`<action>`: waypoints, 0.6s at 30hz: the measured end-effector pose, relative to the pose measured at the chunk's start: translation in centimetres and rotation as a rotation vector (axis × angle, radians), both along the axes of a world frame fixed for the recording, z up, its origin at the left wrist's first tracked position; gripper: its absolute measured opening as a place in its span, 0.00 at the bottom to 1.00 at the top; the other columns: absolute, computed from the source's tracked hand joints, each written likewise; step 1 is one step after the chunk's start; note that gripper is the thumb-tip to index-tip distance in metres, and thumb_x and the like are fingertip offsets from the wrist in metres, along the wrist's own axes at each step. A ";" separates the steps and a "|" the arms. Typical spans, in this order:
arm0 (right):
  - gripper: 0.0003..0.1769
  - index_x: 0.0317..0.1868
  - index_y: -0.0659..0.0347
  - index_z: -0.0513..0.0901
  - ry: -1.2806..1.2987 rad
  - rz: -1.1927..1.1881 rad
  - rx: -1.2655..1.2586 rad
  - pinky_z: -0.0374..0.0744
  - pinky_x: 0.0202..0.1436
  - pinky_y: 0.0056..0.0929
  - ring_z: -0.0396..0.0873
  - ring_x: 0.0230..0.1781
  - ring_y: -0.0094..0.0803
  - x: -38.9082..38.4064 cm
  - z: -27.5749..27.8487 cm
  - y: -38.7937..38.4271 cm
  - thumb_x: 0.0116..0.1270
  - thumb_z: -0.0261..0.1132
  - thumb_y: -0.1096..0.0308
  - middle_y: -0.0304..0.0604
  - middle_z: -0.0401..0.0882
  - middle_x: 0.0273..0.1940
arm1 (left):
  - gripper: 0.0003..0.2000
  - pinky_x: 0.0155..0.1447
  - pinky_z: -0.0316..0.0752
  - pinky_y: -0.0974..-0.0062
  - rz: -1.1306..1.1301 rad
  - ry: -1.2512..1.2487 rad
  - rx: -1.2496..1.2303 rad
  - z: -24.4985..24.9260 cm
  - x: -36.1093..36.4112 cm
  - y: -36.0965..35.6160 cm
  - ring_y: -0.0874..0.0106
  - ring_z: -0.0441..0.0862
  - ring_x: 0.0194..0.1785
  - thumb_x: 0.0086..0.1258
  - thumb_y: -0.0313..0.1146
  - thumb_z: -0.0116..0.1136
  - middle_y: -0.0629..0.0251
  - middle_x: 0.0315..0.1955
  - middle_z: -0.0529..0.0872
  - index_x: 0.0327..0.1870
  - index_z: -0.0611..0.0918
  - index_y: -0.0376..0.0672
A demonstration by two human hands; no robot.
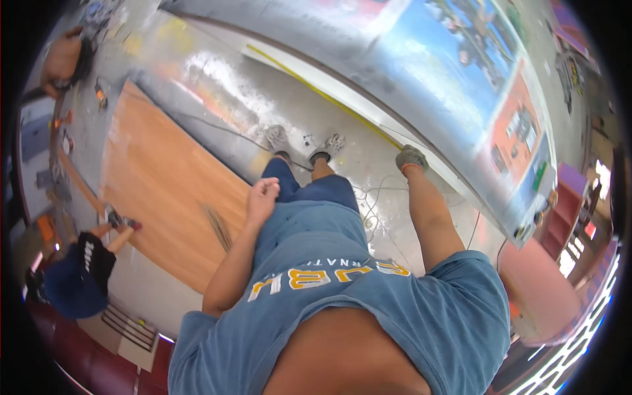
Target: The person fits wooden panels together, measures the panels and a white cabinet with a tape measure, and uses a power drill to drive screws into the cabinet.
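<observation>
My right hand (412, 158), in a grey work glove, is closed at the near end of a yellow tape measure (322, 94); the glove hides its case. The tape's blade runs out to the upper left along a long white strip (368, 108) beneath the edge of a large printed panel (421, 79). Beside my left thigh, my bare left hand (263, 195) hangs with its fingers curled together, and nothing shows in them. To the left of my legs lies a wide wood-grain board (171, 178).
A co-worker (79, 273) leans over the board's left edge with both hands at a small tool (125, 222). Another person (62, 62) crouches at the far left. Cables (375, 204) cross the floor near my feet. Red shelves (565, 210) stand at right.
</observation>
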State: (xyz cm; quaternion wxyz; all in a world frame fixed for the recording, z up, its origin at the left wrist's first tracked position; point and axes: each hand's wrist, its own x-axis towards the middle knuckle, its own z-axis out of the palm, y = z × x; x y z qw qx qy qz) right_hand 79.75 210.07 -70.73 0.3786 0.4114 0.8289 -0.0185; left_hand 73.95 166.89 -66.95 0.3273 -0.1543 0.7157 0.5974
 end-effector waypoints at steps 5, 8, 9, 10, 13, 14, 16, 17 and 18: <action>0.17 0.52 0.49 0.80 -0.020 -0.016 0.065 0.75 0.58 0.44 0.76 0.57 0.44 -1.5 -9.3 1.0 0.63 0.55 0.61 0.49 0.78 0.55 | 0.10 0.40 0.74 0.81 -0.007 -0.101 0.115 -8.5 3.9 2.2 0.80 0.78 0.33 0.70 0.32 0.57 0.69 0.32 0.82 0.47 0.79 0.36; 0.16 0.50 0.49 0.80 0.015 0.085 0.113 0.76 0.55 0.44 0.77 0.54 0.45 -2.8 -14.8 0.2 0.63 0.56 0.59 0.48 0.80 0.49 | 0.11 0.40 0.73 0.82 0.010 -0.167 0.170 -18.8 4.8 4.0 0.80 0.77 0.33 0.70 0.30 0.55 0.69 0.32 0.82 0.49 0.78 0.35; 0.16 0.49 0.49 0.80 0.048 0.099 0.143 0.76 0.55 0.44 0.78 0.54 0.45 -1.8 -16.8 0.7 0.62 0.56 0.59 0.49 0.80 0.48 | 0.11 0.40 0.73 0.82 0.008 -0.207 0.197 -22.3 6.0 5.4 0.80 0.77 0.33 0.70 0.30 0.55 0.69 0.32 0.82 0.49 0.78 0.35; 0.15 0.48 0.49 0.80 0.081 0.115 0.173 0.76 0.55 0.44 0.78 0.53 0.45 -1.5 -19.2 0.9 0.61 0.56 0.60 0.49 0.81 0.47 | 0.11 0.40 0.73 0.82 0.036 -0.179 0.196 -26.0 6.6 7.8 0.81 0.76 0.32 0.70 0.31 0.55 0.70 0.31 0.81 0.48 0.79 0.35; 0.15 0.46 0.51 0.81 0.044 0.140 0.191 0.77 0.53 0.44 0.78 0.52 0.48 -3.0 -25.9 2.9 0.60 0.56 0.61 0.50 0.81 0.47 | 0.12 0.39 0.73 0.83 0.090 -0.211 0.290 -33.5 7.6 13.6 0.82 0.76 0.32 0.69 0.31 0.55 0.71 0.29 0.81 0.48 0.79 0.34; 0.15 0.46 0.51 0.82 0.002 0.130 0.201 0.77 0.53 0.44 0.78 0.52 0.48 -3.9 -26.8 2.9 0.60 0.56 0.62 0.49 0.81 0.47 | 0.12 0.40 0.73 0.83 0.125 -0.243 0.348 -34.9 7.5 14.9 0.82 0.77 0.32 0.70 0.31 0.55 0.71 0.29 0.81 0.49 0.79 0.33; 0.15 0.46 0.51 0.82 -0.041 0.175 0.243 0.78 0.52 0.43 0.78 0.52 0.47 -5.3 -29.5 3.1 0.60 0.56 0.63 0.49 0.81 0.47 | 0.12 0.40 0.73 0.83 0.096 -0.265 0.393 -37.2 7.9 16.5 0.81 0.77 0.32 0.69 0.31 0.55 0.70 0.29 0.81 0.49 0.79 0.33; 0.15 0.47 0.51 0.82 -0.069 0.214 0.260 0.78 0.52 0.42 0.78 0.52 0.46 -5.4 -30.2 3.3 0.61 0.56 0.63 0.48 0.81 0.48 | 0.13 0.40 0.73 0.83 0.033 -0.266 0.397 -37.8 8.5 17.0 0.81 0.77 0.33 0.70 0.32 0.54 0.69 0.31 0.81 0.50 0.78 0.33; 0.15 0.47 0.51 0.82 -0.069 0.224 0.278 0.78 0.52 0.42 0.78 0.52 0.46 -5.9 -30.9 3.6 0.61 0.56 0.63 0.48 0.81 0.48 | 0.13 0.41 0.72 0.83 -0.026 -0.249 0.395 -38.7 8.6 17.8 0.80 0.77 0.34 0.70 0.32 0.54 0.68 0.33 0.81 0.51 0.77 0.34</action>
